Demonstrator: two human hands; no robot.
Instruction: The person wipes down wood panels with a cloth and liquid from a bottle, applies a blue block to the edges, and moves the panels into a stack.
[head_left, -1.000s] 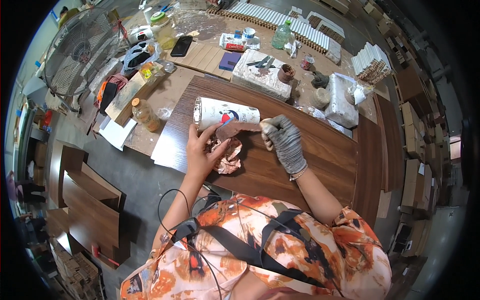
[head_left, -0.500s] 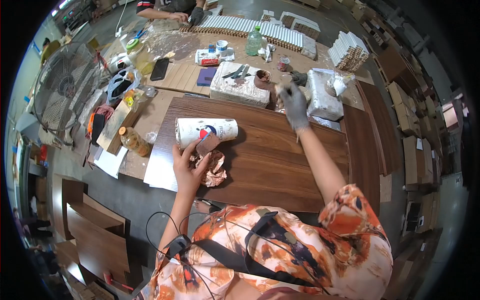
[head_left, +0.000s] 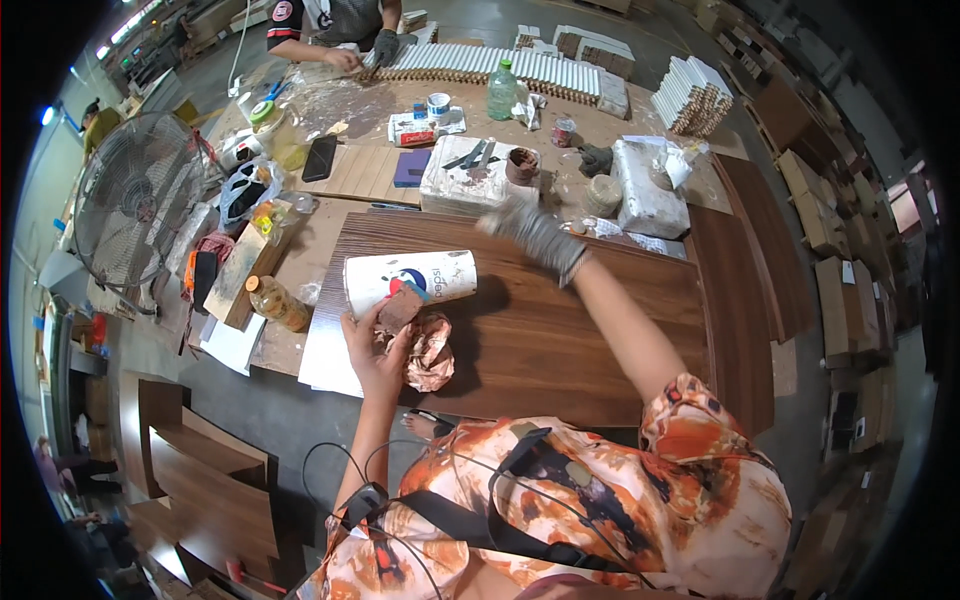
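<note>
My bare left hand is closed round a small flat brown-smeared scraper with a bluish edge, and a crumpled brown-stained paper or rag. Against its fingertips, a white printed paper cup lies on its side; whether the hand bears it or it rests on the board is unclear. All of this is over the left part of a dark wood-grain board. My right hand, in a grey glove, is over the board's far edge. Motion smears its fingers, and nothing held can be made out.
Beyond the board, a stained white block bears a brown-smeared cup and metal blades. A round jar stands beside another white block. A fan is at left; a co-worker's hands work at the far end.
My right hand has come away from the round jar, moving left and nearer over the board. My left hand keeps its hold, with the cup and scraper tilting slightly.
</note>
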